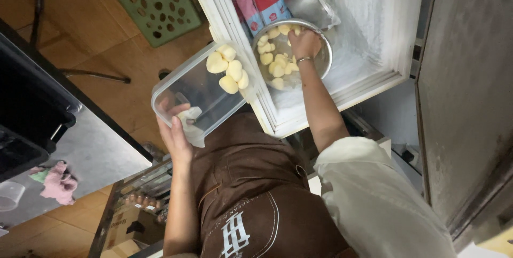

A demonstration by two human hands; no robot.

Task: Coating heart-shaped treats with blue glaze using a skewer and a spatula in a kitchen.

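Four pale potato pieces (pixel 228 71) in tub (pixel 181 89)

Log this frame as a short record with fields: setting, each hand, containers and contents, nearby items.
setting: open frosted freezer compartment, seen from above
left hand: grips the rim of a clear rectangular plastic tub, tilted toward the freezer
tub contents: a few pale peeled potato pieces
right hand: reaches into a round metal bowl in the freezer, fingers on pale potato chunks
nearby: red and pink packets; green perforated plastic stool; pink cloth
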